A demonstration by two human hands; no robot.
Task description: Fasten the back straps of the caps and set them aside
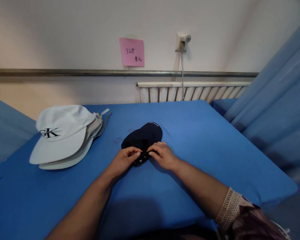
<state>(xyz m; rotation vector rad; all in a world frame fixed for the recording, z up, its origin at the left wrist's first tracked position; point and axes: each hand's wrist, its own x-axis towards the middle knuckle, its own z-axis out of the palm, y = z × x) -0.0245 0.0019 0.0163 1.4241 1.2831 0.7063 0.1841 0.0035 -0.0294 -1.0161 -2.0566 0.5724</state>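
Note:
A black baseball cap [143, 136] lies on the blue-covered table, its brim pointing away from me to the upper right. My left hand [126, 160] pinches the near end of the cap, around its back strap. From the other side, my right hand [163, 155] pinches the same part between thumb and fingers. The fingertips of both hands almost meet there. Small white marks show on the dark piece just below my fingers. What exactly lies between the fingertips is too small to make out.
Stacked white and pale caps [62, 133] with black lettering stand at the left of the blue table [202, 140]. Behind are a radiator [195, 91], a metal rail [90, 72], a pink note [132, 52] and a socket with a cord [182, 42]. A blue curtain [277, 86] hangs right.

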